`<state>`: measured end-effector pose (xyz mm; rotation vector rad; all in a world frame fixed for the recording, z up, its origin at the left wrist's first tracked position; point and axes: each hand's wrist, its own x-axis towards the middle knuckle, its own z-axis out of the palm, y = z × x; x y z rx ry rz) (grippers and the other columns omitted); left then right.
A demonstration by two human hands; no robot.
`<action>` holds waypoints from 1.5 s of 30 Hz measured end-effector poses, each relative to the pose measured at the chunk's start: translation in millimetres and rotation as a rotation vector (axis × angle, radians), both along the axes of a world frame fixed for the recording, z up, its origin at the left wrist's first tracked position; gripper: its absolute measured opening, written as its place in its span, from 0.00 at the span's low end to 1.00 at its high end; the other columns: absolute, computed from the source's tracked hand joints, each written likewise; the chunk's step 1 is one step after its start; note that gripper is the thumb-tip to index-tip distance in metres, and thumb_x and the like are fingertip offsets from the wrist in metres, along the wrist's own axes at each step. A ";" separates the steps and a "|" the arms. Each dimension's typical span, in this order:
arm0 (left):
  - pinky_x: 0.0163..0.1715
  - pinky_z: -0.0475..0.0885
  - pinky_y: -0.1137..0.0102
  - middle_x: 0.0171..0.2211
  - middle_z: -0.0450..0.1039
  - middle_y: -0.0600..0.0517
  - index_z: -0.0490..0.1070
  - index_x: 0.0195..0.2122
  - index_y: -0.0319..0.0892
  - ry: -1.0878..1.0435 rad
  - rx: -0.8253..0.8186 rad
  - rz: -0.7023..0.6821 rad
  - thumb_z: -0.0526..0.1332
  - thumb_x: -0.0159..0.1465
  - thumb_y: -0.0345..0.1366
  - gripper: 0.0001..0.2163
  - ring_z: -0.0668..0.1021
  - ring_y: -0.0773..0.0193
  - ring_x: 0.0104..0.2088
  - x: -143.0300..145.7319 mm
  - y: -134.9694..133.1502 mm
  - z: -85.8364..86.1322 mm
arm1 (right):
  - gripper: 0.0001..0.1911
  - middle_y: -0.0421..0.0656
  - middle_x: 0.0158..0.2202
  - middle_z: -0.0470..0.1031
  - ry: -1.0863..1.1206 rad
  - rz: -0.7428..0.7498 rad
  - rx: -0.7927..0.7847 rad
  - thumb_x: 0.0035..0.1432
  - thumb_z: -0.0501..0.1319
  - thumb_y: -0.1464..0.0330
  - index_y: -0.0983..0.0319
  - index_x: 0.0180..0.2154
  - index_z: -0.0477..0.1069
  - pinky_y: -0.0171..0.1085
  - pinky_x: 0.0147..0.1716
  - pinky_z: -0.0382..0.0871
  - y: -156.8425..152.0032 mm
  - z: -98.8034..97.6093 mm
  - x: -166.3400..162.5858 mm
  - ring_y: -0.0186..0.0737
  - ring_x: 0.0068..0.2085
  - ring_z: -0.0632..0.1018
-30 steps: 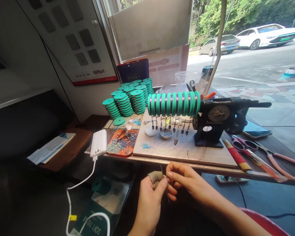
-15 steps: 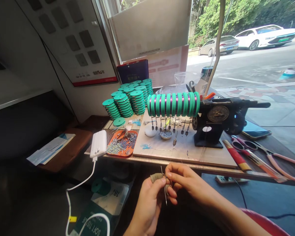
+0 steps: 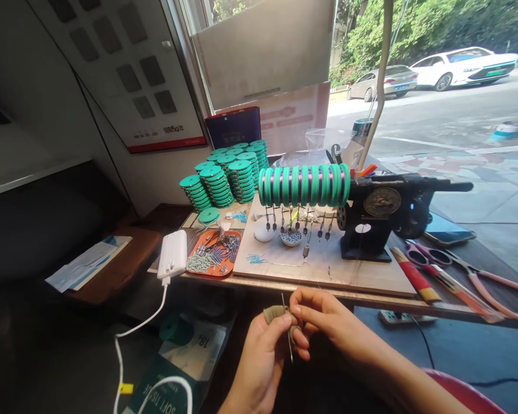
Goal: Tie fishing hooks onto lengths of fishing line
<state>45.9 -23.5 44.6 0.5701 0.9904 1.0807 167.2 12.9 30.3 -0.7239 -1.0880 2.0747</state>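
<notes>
Below the table's front edge, my left hand (image 3: 263, 348) is closed, pinching a thin needle-like metal tool (image 3: 290, 349) that stands nearly upright between thumb and forefinger. Brownish covers (image 3: 275, 313) wrap some of its fingers. My right hand (image 3: 322, 313) is closed against it, thumb and forefinger pinched at a thin line, faintly seen near the board edge. The fingertips hide most of the work between them. Beyond the hands, a black winding machine (image 3: 382, 207) carries a row of green foam spools (image 3: 304, 185) with purple line; small weights hang below.
A wooden board (image 3: 280, 279) bears a small bowl of beads (image 3: 291, 237) and blue pieces (image 3: 256, 259). An orange tray (image 3: 194, 268) of small parts and a white power bank (image 3: 172, 253) sit left. Stacked green spools (image 3: 220, 187) stand behind; scissors (image 3: 434, 253) and pliers (image 3: 479, 276) lie right.
Both hands stay together at the same place with the needle-like tool, with only a very slight downward shift. Nothing has been taken up or let go.
</notes>
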 end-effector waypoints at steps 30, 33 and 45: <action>0.23 0.67 0.74 0.17 0.69 0.53 0.67 0.26 0.36 0.362 0.205 -0.022 0.58 0.58 0.36 0.08 0.70 0.69 0.19 -8.4 6.4 5.4 | 0.08 0.45 0.29 0.71 -0.692 -0.167 1.172 0.58 0.52 0.75 0.64 0.30 0.68 0.32 0.30 0.65 14.1 20.3 15.5 0.36 0.31 0.72; 0.25 0.68 0.73 0.18 0.70 0.53 0.69 0.27 0.36 0.475 0.287 0.015 0.58 0.58 0.35 0.07 0.71 0.68 0.21 -9.1 6.0 5.3 | 0.07 0.44 0.29 0.71 -0.669 -0.156 1.103 0.56 0.53 0.76 0.64 0.29 0.68 0.33 0.30 0.65 16.4 21.2 15.7 0.36 0.31 0.72; 0.32 0.70 0.68 0.29 0.76 0.46 0.73 0.33 0.37 1.061 0.474 0.063 0.55 0.59 0.37 0.10 0.77 0.58 0.30 -9.6 -1.5 3.2 | 0.07 0.41 0.28 0.69 -0.631 -0.150 0.934 0.54 0.56 0.75 0.63 0.25 0.68 0.34 0.31 0.62 15.1 24.1 12.6 0.35 0.31 0.71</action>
